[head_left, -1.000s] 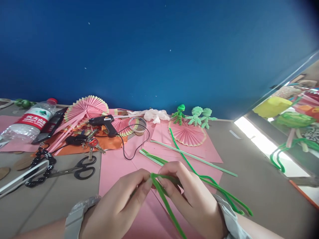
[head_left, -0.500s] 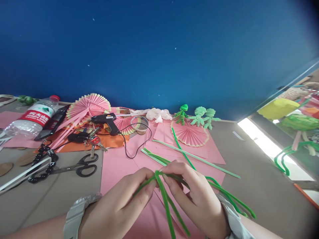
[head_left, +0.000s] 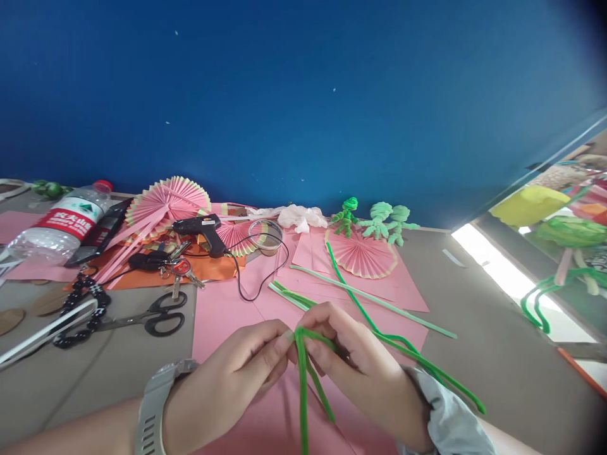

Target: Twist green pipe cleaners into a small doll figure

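Observation:
Green pipe cleaners (head_left: 303, 392) meet in a bent joint between my two hands, with two ends hanging down toward me. My left hand (head_left: 232, 385) pinches the joint from the left with thumb and fingertips. My right hand (head_left: 365, 373) is closed on a strand just right of the joint. More green pipe cleaners (head_left: 446, 373) stick out past my right hand or lie behind it. A pale green pipe cleaner (head_left: 374, 296) lies on the pink paper (head_left: 227, 316) beyond my hands. Small twisted green figures (head_left: 345, 217) stand at the back.
A glue gun (head_left: 203, 232) with a looping black cord, keys (head_left: 181, 268) and scissors (head_left: 161, 314) lie to the left. Behind them are a plastic bottle (head_left: 61, 221) and folded pink paper fans (head_left: 171, 205). A blue panel (head_left: 303, 107) closes off the back.
The strand at the left hand no longer shows sticking out along its thumb. The hanging ends have swung left, and a green strand now shows bent over toward my right fingers.

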Demonstrator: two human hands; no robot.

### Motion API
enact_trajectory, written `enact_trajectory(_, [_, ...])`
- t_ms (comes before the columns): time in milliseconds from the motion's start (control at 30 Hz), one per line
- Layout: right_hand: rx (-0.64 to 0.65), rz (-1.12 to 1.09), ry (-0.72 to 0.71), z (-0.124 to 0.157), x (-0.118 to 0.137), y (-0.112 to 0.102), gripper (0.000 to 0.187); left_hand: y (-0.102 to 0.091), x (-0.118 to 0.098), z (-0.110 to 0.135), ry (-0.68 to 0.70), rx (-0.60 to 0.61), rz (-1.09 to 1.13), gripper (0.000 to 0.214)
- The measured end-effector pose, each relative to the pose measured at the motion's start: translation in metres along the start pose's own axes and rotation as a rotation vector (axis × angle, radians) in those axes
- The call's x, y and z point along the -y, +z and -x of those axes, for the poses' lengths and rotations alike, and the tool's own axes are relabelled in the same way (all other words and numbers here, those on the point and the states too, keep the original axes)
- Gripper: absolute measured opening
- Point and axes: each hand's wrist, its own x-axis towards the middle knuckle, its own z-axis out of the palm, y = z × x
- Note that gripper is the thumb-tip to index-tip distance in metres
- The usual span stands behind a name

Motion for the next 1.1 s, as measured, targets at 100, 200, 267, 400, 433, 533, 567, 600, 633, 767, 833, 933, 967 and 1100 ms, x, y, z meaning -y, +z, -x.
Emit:
enact_trajectory(100, [0.013, -0.027, -0.042, -0.002, -0.004, 0.000, 0.012, -0.003, 0.004, -0.004, -0.018, 0.069, 0.066, 0.032])
enact_trajectory(200, [0.022, -0.041, -0.076, -0.003, -0.007, -0.001, 0.007, -0.005, 0.002, -0.006, -0.013, 0.140, 0.048, 0.032])
enact_trajectory(267, [0.019, -0.075, -0.053, -0.003, -0.007, -0.001, 0.004, -0.004, -0.001, -0.005, 0.032, 0.113, -0.049, 0.029])
enact_trajectory(400, [0.041, -0.169, -0.001, -0.004, -0.004, -0.001, 0.009, -0.002, -0.004, 0.000, 0.142, 0.019, -0.274, 0.023])
enact_trajectory(433, [0.037, -0.181, 0.006, -0.004, -0.003, -0.001, 0.011, -0.001, -0.004, 0.001, 0.136, 0.008, -0.303, 0.024])
enact_trajectory(533, [0.019, -0.133, 0.035, -0.006, -0.004, -0.001, 0.016, 0.000, -0.001, 0.002, 0.143, -0.035, -0.383, 0.027])
enact_trajectory(567, [0.024, -0.083, 0.049, -0.006, -0.005, 0.000, 0.018, 0.000, 0.000, 0.002, 0.173, -0.056, -0.417, 0.026])
enact_trajectory(600, [0.038, -0.025, 0.062, -0.007, -0.006, 0.000, 0.020, -0.001, 0.001, 0.002, 0.207, -0.076, -0.457, 0.024])
enact_trajectory(633, [0.060, 0.035, 0.069, -0.007, -0.007, 0.001, 0.020, -0.001, 0.003, 0.002, 0.239, -0.096, -0.497, 0.022])
enact_trajectory(767, [0.150, 0.169, 0.044, -0.008, -0.007, 0.003, 0.023, -0.004, 0.005, 0.001, 0.297, -0.162, -0.531, 0.019])
enact_trajectory(833, [0.163, 0.161, 0.033, -0.008, -0.006, 0.002, 0.023, -0.006, 0.004, 0.000, 0.267, -0.167, -0.433, 0.019])
enact_trajectory(933, [0.183, 0.082, 0.011, -0.007, -0.003, 0.000, 0.025, -0.007, -0.001, -0.003, 0.123, -0.096, -0.224, 0.025])
enact_trajectory(967, [0.200, 0.043, 0.007, -0.007, -0.003, -0.002, 0.026, -0.007, -0.003, -0.004, 0.072, -0.059, -0.150, 0.029])
enact_trajectory(1100, [0.240, -0.077, 0.022, -0.006, 0.000, -0.007, 0.025, -0.008, -0.011, -0.003, -0.055, 0.020, 0.059, 0.032])
